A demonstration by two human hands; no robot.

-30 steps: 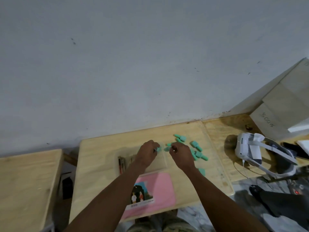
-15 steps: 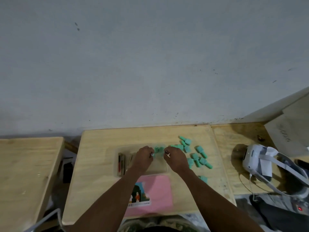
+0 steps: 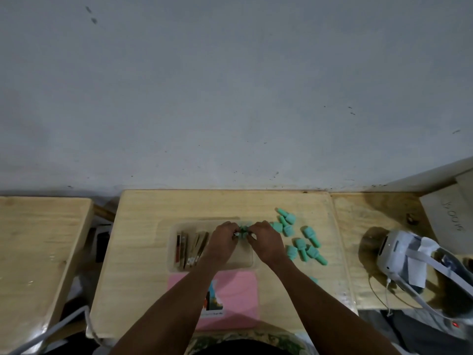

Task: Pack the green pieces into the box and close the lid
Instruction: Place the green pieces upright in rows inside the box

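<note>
Two hands, left hand (image 3: pixel 222 239) and right hand (image 3: pixel 266 242), meet over the clear box (image 3: pixel 179 226), fingers pinched together on a green piece (image 3: pixel 243 230) between them. Loose green pieces (image 3: pixel 304 242), stubby and peg-shaped, lie scattered on the pale wooden worktop (image 3: pixel 143 213) just right of the box. Inside the box, at its left end, flat brown strips (image 3: pixel 190 249) stand on edge. Nearer the person lies a pink lid (image 3: pixel 238 290); well to the right sits a white headset (image 3: pixel 399 254).
</note>
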